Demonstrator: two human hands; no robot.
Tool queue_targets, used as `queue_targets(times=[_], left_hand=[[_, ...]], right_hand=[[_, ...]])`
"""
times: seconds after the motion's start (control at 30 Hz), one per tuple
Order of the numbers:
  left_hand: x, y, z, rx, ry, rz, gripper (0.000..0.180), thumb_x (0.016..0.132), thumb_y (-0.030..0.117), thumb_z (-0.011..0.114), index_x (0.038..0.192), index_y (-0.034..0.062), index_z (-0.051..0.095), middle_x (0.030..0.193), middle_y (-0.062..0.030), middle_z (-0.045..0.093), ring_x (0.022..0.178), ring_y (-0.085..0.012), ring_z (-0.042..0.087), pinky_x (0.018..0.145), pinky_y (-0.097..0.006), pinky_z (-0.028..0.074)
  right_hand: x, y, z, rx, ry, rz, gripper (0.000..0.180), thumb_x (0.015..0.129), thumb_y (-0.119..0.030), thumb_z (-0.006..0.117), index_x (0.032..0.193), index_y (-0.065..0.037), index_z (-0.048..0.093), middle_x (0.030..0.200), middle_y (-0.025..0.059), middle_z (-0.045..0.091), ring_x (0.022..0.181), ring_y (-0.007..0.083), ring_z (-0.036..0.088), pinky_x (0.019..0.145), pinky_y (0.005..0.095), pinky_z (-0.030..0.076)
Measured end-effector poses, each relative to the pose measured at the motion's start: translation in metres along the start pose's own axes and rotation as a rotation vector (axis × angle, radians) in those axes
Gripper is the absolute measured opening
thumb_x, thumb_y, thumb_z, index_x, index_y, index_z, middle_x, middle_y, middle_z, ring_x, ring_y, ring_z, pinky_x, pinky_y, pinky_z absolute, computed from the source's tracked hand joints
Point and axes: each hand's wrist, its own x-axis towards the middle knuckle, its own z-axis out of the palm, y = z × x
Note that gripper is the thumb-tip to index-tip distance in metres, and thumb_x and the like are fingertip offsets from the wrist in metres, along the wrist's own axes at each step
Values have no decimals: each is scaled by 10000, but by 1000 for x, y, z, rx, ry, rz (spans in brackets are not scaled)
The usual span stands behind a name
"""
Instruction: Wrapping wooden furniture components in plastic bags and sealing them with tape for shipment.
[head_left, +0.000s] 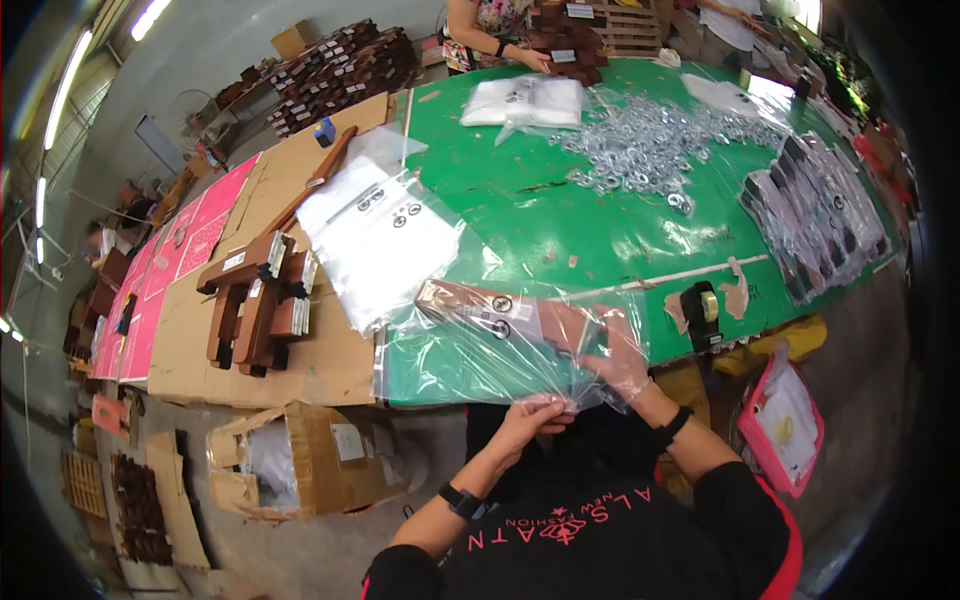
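Note:
A clear plastic bag (470,350) lies over the near edge of the green table (560,220), with a long brown wooden piece (500,312) inside it. My left hand (535,412) pinches the bag's open edge at the bottom. My right hand (620,360) is inside or under the bag's mouth, gripping the end of the wooden piece through the film. A stack of flat clear bags (375,240) lies just left of it.
Brown wooden pieces (255,300) are piled on cardboard at the left. A heap of metal washers (650,145) and packed bags (815,215) lie on the table's far and right side. A tape dispenser (703,312) stands near the right edge. An open carton (300,460) sits on the floor. Another person (495,30) works at the far end.

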Motion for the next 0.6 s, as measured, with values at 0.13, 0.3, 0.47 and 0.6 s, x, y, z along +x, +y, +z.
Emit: queue_targets(times=[0.13,0.3,0.47,0.6], left_hand=[[-2,3,2,16,-8,-44,277,982,223,629,1144,5,683,1088,-122,718,1027,-207,694,857,-302,561],[-5,2,1,32,25,-24,287,989,239,619,1139,5,692,1074,-122,723,1001,-193,695,855,-298,559],[-2,0,1,46,16,-7,301,983,254,628,1141,6,692,1071,-120,725,987,-184,696,845,-294,561],[-3,6,3,57,48,31,291,988,260,614,1125,14,688,1074,-115,724,982,-179,693,855,-301,556]], right_hand=[[13,13,20,67,57,81,501,751,-194,817,1158,-43,567,948,102,602,844,286,612,763,377,511],[18,19,5,-30,-12,-337,270,788,-139,761,1035,-82,668,1116,71,687,1004,308,579,913,415,461],[13,18,9,-242,-144,-366,348,872,-272,676,1206,-174,675,1326,35,611,1149,322,513,977,456,440],[17,13,12,-521,-320,-393,554,873,-357,667,1403,-270,533,1450,32,500,1179,323,492,998,502,425]])
